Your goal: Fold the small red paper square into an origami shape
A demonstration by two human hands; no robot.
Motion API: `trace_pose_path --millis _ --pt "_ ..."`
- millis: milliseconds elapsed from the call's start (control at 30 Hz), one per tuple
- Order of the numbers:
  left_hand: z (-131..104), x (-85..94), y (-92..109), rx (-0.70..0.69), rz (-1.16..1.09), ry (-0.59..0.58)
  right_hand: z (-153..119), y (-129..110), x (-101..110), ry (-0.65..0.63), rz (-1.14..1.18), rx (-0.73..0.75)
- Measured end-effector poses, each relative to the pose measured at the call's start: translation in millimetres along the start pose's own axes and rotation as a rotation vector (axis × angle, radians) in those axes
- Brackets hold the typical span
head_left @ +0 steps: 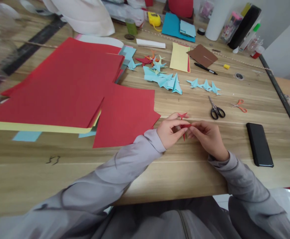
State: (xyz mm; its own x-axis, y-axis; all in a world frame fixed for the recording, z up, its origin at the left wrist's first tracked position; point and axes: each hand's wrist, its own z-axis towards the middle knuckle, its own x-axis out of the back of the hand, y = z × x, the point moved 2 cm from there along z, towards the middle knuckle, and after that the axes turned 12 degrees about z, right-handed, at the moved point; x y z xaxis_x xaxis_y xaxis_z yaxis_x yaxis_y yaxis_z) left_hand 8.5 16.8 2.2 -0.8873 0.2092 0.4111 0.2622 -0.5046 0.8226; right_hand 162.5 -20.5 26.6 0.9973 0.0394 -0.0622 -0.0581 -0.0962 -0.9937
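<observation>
A small folded red paper figure [182, 116] is held between my two hands, over the wooden table near its front edge. My left hand [169, 131] pinches it from the left, with pointed red tips sticking out above and below the fingers. From the right, the thumb and forefinger of my right hand [207, 135] close on its right end. The fingers partly cover the middle of the figure. Just left of my left hand lies a sheet of red paper [125, 116].
Large red sheets [60, 83] cover the left side. Behind my hands are folded blue cranes [206, 85] and a blue folded pile [162, 79]. Black scissors [217, 111], orange scissors [239, 106] and a black phone [259, 145] lie on the right of the table [85, 179].
</observation>
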Motion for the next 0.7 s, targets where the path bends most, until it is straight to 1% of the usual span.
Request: trace_pose_path --millis 67,133,300,367,533,600,633,700 --pt "-0.2 0.2 0.3 0.008 0.006 -0.007 -1.1 0.5 -1.1 0.018 -0.024 0.024" --pt "-0.2 0.5 0.9 -0.002 0.005 -0.005 -1.6 0.9 -1.6 0.032 -0.009 0.002" --pt "-0.2 0.5 2.1 -0.026 0.015 0.005 0.9 1.2 0.3 0.021 0.101 -0.164" --pt "-0.2 0.3 2.3 -0.017 0.006 0.012 1.9 0.2 1.4 0.014 0.136 -0.192" --pt "-0.6 -1.0 2.5 0.012 -0.022 0.002 0.8 -4.6 0.7 0.010 0.089 -0.133" --pt "-1.0 -1.2 2.2 0.024 -0.033 0.005 -0.1 -5.7 0.3 0.010 0.098 -0.137" --pt "-1.1 -1.1 1.9 0.029 -0.037 0.013 -0.5 -5.7 0.5 0.013 0.128 -0.158" --pt "-1.2 -0.5 1.5 0.031 -0.036 0.041 -0.8 -4.5 1.5 0.015 0.232 -0.247"
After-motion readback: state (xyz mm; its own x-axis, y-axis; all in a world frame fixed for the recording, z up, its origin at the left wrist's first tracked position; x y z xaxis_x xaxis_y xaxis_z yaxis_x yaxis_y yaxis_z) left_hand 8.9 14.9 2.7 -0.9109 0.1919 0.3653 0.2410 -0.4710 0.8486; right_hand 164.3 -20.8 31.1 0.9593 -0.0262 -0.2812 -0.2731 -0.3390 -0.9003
